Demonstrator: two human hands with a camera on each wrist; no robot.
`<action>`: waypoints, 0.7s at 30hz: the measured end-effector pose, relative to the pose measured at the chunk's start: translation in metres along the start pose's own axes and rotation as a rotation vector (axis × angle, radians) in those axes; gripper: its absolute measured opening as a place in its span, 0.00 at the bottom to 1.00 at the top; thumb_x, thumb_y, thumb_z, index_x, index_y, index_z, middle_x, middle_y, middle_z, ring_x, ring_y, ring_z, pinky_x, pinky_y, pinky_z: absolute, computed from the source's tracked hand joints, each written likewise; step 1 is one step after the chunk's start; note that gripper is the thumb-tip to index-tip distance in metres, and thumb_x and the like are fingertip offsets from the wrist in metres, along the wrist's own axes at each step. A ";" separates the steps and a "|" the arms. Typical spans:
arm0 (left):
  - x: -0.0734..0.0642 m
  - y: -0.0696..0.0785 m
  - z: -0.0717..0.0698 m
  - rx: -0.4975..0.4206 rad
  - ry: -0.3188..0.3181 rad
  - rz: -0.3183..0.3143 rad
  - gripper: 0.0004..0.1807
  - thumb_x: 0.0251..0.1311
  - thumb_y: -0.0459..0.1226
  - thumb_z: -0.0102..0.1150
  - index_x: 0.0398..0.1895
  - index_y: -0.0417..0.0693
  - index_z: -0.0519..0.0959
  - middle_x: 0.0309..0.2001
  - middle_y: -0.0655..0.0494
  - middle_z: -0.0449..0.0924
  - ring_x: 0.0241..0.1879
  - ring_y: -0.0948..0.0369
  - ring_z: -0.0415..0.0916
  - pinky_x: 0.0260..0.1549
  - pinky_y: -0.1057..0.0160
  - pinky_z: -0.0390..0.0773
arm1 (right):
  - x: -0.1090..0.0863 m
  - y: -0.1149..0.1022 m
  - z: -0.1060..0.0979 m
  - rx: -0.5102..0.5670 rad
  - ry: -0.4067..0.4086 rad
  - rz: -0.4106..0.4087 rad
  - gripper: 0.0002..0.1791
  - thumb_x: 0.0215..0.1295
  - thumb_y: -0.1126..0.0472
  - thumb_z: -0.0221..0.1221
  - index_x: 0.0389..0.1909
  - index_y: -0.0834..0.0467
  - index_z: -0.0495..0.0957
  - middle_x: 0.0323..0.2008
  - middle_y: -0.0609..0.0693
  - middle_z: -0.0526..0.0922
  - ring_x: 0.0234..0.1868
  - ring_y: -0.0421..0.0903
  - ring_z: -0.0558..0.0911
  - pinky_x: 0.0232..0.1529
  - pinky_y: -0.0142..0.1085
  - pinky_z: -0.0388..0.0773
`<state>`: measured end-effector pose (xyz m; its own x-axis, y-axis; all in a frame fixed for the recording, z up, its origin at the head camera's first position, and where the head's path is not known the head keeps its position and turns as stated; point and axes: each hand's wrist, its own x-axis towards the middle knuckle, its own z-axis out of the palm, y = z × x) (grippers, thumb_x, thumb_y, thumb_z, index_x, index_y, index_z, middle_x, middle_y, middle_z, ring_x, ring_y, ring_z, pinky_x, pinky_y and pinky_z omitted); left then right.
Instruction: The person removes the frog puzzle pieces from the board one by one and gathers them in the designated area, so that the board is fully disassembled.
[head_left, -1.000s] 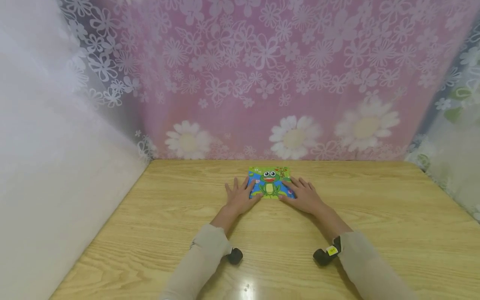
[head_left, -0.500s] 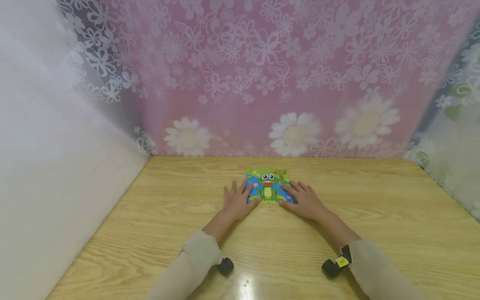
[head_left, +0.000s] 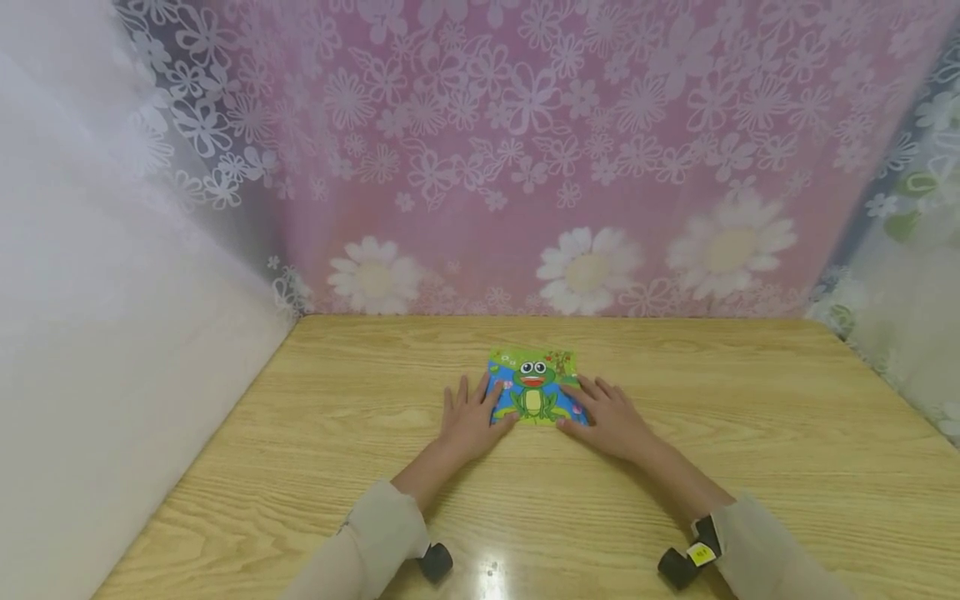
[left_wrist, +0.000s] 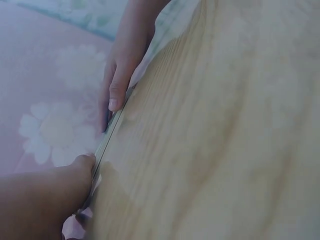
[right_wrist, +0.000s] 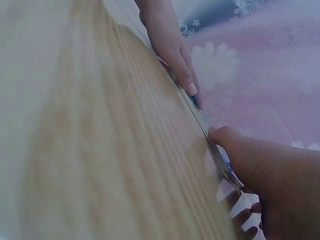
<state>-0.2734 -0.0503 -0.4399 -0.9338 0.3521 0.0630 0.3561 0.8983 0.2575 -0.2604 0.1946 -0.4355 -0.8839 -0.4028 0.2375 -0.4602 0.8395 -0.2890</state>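
Note:
A thin rectangular board with a cartoon frog picture [head_left: 533, 392] lies flat on the wooden table, face up. My left hand [head_left: 468, 422] rests on its left side, thumb at the near corner and fingers spread. On the opposite side, my right hand [head_left: 609, 418] touches the board the same way, with fingers extended over the right edge. Seen low from the left wrist, the board's pale near edge [left_wrist: 106, 141] runs between both hands. In the right wrist view, my right thumb [right_wrist: 222, 136] lies along the board's top near edge.
The wood-grain table [head_left: 360, 383] meets a pink flowered cloth [head_left: 487, 167] at the back. A white cloth wall [head_left: 135, 292] stands along the left, and a pale flowered one [head_left: 907, 333] along the right. Black wrist cameras [head_left: 435, 563] sit at both cuffs.
The frog board has slid toward me across the table, with both hands staying on its sides. Both forearms have drawn back and their elbows spread slightly wider.

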 end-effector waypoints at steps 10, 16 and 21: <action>-0.013 0.001 0.003 -0.015 0.031 0.020 0.38 0.63 0.63 0.36 0.70 0.53 0.55 0.70 0.49 0.46 0.67 0.40 0.36 0.59 0.39 0.36 | -0.011 -0.007 0.004 0.005 0.020 0.001 0.36 0.61 0.39 0.53 0.64 0.57 0.66 0.64 0.65 0.59 0.63 0.69 0.55 0.58 0.63 0.46; -0.020 0.001 0.003 -0.019 0.028 0.029 0.38 0.63 0.63 0.36 0.70 0.52 0.55 0.70 0.48 0.46 0.67 0.39 0.36 0.59 0.38 0.36 | -0.018 -0.013 0.003 0.024 0.028 0.004 0.36 0.60 0.38 0.53 0.63 0.57 0.66 0.64 0.65 0.59 0.62 0.69 0.55 0.58 0.63 0.47; -0.027 0.000 0.001 -0.017 0.036 0.039 0.38 0.63 0.63 0.36 0.70 0.52 0.56 0.70 0.48 0.47 0.67 0.40 0.37 0.59 0.38 0.37 | -0.022 -0.017 0.002 0.010 0.036 -0.008 0.36 0.60 0.38 0.53 0.63 0.57 0.67 0.63 0.65 0.61 0.62 0.69 0.57 0.57 0.64 0.49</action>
<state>-0.2485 -0.0597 -0.4421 -0.9199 0.3772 0.1075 0.3922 0.8792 0.2707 -0.2332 0.1887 -0.4380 -0.8770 -0.3957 0.2727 -0.4678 0.8328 -0.2960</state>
